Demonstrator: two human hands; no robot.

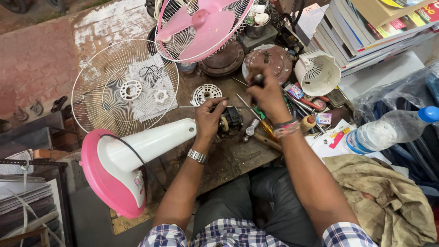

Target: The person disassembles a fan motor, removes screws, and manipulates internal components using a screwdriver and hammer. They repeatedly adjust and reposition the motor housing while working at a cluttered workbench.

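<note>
A pink and white fan stand (137, 151) lies on its side across a worn wooden workbench (238, 155). Its bare motor (230, 122) sits at the neck end, and my left hand (209, 120), with a metal wristwatch, grips the neck beside the motor. My right hand (270, 97) is closed around the dark handle of a screwdriver (257, 81) whose tip points down toward the motor. A small hammer (250, 129) lies just right of the motor.
A white wire fan guard (124, 87) lies left. Another guard with pink blades (201, 25) leans at the back. A white motor cover (316, 72), rusty round parts, loose tools, stacked books (366, 32), a plastic bottle (388, 130) and a cloth (388, 201) crowd the right.
</note>
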